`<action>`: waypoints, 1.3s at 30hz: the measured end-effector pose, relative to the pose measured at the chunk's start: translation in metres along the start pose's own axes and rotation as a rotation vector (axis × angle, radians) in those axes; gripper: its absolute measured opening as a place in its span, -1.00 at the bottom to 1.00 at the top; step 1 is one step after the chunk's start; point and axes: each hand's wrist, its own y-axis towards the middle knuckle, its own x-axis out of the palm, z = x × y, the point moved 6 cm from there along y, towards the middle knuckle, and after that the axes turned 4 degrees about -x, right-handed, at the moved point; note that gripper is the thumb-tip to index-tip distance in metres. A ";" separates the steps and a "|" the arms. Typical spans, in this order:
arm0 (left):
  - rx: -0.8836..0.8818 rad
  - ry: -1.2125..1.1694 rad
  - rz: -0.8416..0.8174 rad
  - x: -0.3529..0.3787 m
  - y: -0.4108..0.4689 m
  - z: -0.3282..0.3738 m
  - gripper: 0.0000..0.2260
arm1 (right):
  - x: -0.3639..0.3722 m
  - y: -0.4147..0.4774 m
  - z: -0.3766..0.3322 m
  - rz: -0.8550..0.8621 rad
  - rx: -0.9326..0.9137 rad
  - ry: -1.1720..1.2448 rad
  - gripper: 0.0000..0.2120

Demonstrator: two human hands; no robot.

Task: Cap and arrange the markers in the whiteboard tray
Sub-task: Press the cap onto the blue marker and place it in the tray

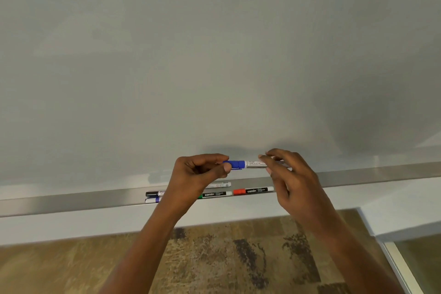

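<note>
I hold a blue marker [248, 164] level in front of the whiteboard, just above the metal tray [71, 200]. My left hand [200, 172] pinches its blue cap end, and my right hand [286, 169] grips the white barrel. The cap sits on the marker. In the tray lie a red-capped marker [253, 190], a green marker [216, 194] partly behind my left wrist, a white marker [220, 184] at the back, a black-capped marker [155, 193] and a purple-banded marker [152, 200] at the left.
The whiteboard [214, 55] fills the upper view and carries no writing. Below the tray runs a white wall strip, then patterned brown carpet [226, 258]. A glass panel with a metal frame [405, 267] stands at the lower right.
</note>
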 end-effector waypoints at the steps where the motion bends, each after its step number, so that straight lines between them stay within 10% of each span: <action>1: -0.016 -0.054 -0.005 0.001 0.000 -0.002 -0.72 | 0.001 -0.001 0.002 0.002 0.003 0.016 -0.60; 24: -0.053 -0.186 -0.008 0.005 0.024 -0.018 -0.77 | 0.034 0.013 0.026 -0.057 0.041 0.097 -0.68; 31: 0.111 0.595 0.233 -0.024 0.041 -0.074 -0.83 | 0.081 -0.002 0.073 -0.140 0.087 -0.069 -0.71; 39: 0.113 1.267 0.017 -0.020 0.050 -0.149 -0.71 | 0.140 -0.031 0.120 -0.284 0.285 -0.084 -0.66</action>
